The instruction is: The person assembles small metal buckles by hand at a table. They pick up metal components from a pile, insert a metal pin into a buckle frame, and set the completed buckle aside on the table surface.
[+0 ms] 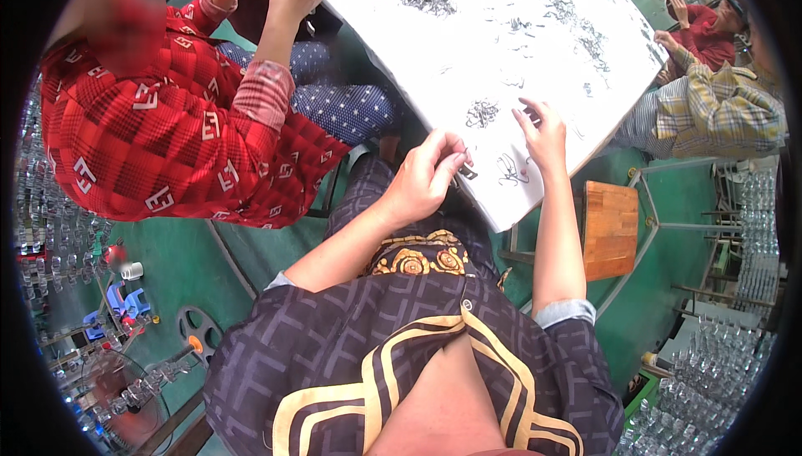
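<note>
Left hand (426,178) at near desk (501,46) edge, fingers pinched on a small dark metal clip (468,172). Right hand (541,134) open, fingertips resting among loose clips (510,169) on white surface. Further clip pile (483,112) just beyond.

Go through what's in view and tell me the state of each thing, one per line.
Left hand: raised at the table edge, fingers pinched on a small dark metal piece.
Right hand: fingers spread, fingertips down among loose wire pieces.
White table: strewn with small heaps of wire pieces.
Wooden stool: unoccupied, beside the table.
</note>
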Motion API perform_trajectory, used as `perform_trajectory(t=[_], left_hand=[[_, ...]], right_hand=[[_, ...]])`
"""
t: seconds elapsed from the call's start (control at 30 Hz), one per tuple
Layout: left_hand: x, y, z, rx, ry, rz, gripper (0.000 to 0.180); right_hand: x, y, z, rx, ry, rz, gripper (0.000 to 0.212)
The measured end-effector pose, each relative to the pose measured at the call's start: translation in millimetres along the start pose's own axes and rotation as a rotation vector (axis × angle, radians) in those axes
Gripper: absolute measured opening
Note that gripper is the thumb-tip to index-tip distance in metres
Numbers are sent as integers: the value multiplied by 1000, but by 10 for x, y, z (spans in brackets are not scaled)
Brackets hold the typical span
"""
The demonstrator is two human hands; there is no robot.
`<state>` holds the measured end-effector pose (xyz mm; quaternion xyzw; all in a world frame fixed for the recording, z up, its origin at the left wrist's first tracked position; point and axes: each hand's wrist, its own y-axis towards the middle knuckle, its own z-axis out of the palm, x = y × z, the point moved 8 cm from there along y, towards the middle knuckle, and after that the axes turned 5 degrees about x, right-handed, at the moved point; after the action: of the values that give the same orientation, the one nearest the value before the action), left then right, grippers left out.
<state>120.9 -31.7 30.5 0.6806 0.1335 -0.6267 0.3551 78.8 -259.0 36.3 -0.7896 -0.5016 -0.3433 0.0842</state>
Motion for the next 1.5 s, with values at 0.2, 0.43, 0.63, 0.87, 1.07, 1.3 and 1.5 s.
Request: perform_trajectory(t=[0.2,0.43,0.63,0.87,1.07,1.3,1.5], left_hand=[[-116,-1,91,20,86,-37,5],[42,4,114,73,66,-167,4],[54,71,128,24,40,-131,4],[190,48,81,-58,28,-155,4],[-12,48,95,-113,166,-82,6],[-139,-50,11,-211,286,30,4],[-155,-128,-5,-188,349,-38,3]], right_hand=[[-252,667,326,-165,-382,-143,32],[-184,991,545,-35,-650,0,16],[-300,1046,457,-142,-746,-85,13],[-24,371,138,-66,491,225,18],[461,-443,314,34,804,160,17],[923,-802,132,-122,525,-23,10],[1007,-913,119,-160,472,-55,8]])
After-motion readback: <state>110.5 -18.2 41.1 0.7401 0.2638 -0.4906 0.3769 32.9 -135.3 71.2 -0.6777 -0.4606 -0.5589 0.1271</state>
